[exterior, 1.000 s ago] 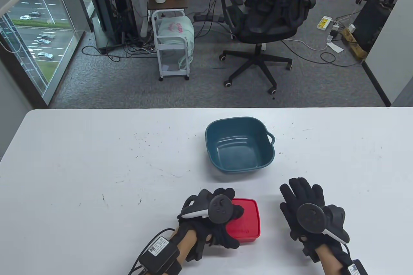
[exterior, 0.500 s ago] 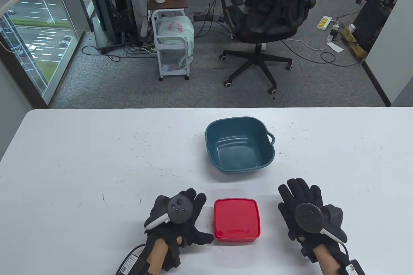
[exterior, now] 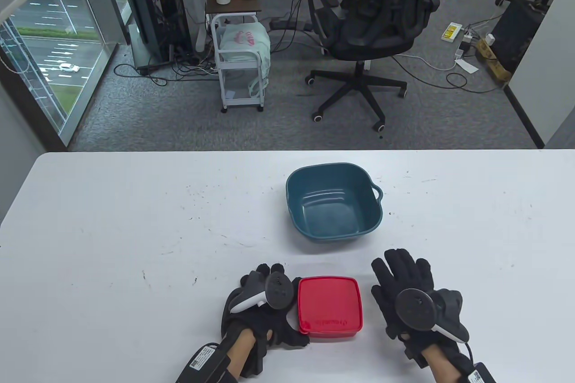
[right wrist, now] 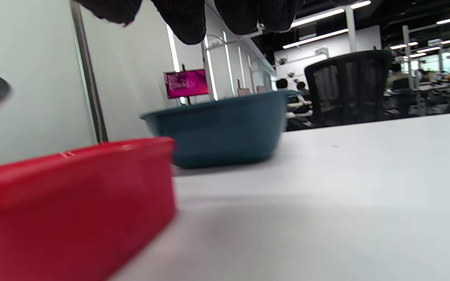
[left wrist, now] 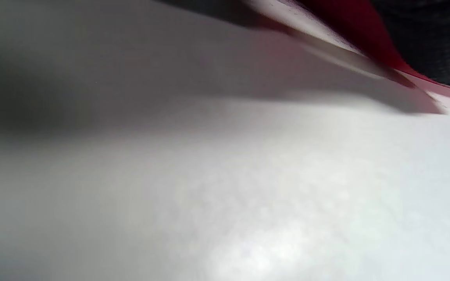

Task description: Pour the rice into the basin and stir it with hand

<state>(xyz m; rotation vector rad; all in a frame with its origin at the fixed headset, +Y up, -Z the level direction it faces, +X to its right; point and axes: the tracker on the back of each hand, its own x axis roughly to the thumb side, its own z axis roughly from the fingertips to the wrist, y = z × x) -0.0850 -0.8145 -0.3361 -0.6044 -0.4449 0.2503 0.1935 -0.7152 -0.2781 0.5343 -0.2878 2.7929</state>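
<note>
I have brought my left hand [exterior: 265, 306] back against the left side of the red container [exterior: 330, 306], which sits closed near the front edge of the surface [exterior: 112, 221]. Its fingers appear curled beside the box; a firm grip cannot be confirmed. My right hand [exterior: 406, 293] has shifted closer to the box, fingers [exterior: 395, 266] straight and holding nothing. The teal basin [exterior: 334, 201] stands empty behind the box. Judgement: lid removal comes next.
</note>
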